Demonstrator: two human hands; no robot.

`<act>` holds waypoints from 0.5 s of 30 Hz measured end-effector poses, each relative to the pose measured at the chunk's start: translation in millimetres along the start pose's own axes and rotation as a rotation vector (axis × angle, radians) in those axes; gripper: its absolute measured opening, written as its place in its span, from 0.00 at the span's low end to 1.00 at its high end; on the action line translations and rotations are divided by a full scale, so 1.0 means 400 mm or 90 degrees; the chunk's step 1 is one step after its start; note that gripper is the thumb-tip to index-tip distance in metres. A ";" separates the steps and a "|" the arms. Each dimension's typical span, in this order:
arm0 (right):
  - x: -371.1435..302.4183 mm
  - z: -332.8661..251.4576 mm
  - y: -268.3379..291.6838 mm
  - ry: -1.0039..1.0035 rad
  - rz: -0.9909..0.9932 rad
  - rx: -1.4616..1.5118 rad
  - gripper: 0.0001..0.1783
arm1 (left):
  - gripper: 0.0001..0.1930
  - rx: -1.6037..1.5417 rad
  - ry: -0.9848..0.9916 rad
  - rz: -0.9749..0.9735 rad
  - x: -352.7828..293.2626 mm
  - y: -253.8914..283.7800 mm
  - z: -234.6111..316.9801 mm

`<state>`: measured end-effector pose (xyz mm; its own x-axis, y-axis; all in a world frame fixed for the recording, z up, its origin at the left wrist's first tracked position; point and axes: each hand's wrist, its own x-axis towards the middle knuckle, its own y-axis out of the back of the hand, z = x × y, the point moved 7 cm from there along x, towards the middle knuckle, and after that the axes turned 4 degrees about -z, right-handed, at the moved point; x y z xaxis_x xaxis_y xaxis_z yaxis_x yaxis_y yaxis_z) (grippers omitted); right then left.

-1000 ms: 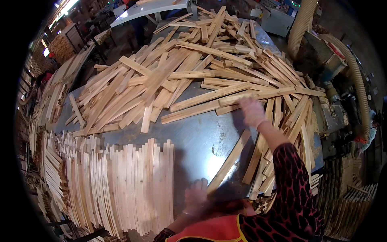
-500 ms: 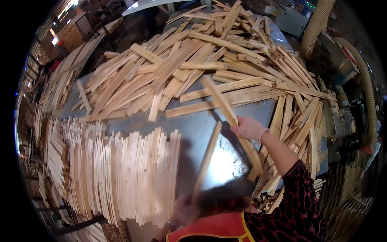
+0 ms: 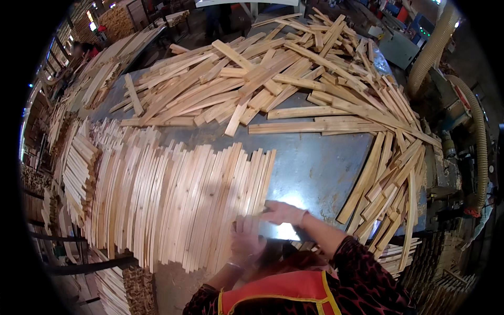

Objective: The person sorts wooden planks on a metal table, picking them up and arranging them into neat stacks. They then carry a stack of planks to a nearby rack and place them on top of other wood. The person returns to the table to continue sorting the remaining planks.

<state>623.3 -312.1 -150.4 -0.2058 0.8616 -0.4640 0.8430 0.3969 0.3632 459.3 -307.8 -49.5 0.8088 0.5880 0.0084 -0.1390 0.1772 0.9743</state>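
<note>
The row of sorted wooden slats (image 3: 178,205) lies on the near left part of the metal table (image 3: 315,168), each slat side by side and touching its neighbour, long edges running away from me. The row fans slightly, leaning toward the right at its far ends. Its right edge ends at the bare grey surface of the table.

My right hand (image 3: 283,212) rests at the near right corner of this row, palm down, fingers (image 3: 266,206) extended leftward and touching the near ends of the outermost slats. The hand lies flat; it does not clench, and I cannot tell whether it grips a slat. My left hand (image 3: 245,242) sits just beside it, lower and closer to my body, pressed against the near ends of the same slats. The picture blurs here, so I cannot tell whether its fingers close round anything.

Beyond the bare strip of table lies the loose pile of slats (image 3: 273,79), stacked crosswise and at mixed angles across the far half of the surface. A second loose group (image 3: 388,194) runs down the right edge of the table, some pieces hanging past it.

To the right of the table stands a machine (image 3: 446,173) with two ribbed hoses (image 3: 475,131). Further stacks of slats (image 3: 68,157) line the left side.
</note>
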 end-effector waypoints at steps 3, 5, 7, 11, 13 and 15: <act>-0.086 -0.021 0.376 -0.087 0.162 0.020 0.32 | 0.30 0.040 -0.022 0.047 0.034 0.011 -0.017; -0.157 0.055 0.679 -0.167 0.402 -0.237 0.23 | 0.27 0.023 -0.055 0.086 0.046 0.000 -0.026; -0.229 0.138 0.911 -0.231 0.610 -0.400 0.28 | 0.25 -0.020 -0.082 0.107 0.057 -0.023 -0.030; -0.190 0.201 1.093 -0.328 0.505 -0.661 0.34 | 0.23 0.011 -0.036 0.043 0.081 -0.004 -0.022; -0.155 0.213 1.124 -0.344 0.451 -0.702 0.34 | 0.23 0.002 -0.033 0.017 0.088 -0.004 -0.024; -0.127 0.242 1.131 -0.344 0.404 -0.663 0.33 | 0.23 -0.014 -0.035 0.003 0.099 0.000 -0.024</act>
<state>1063.2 -207.1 -40.8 0.5038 0.8493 -0.1576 -0.1019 0.2396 0.9655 486.0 -277.0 -51.4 0.8380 0.5450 0.0258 -0.1548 0.1921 0.9691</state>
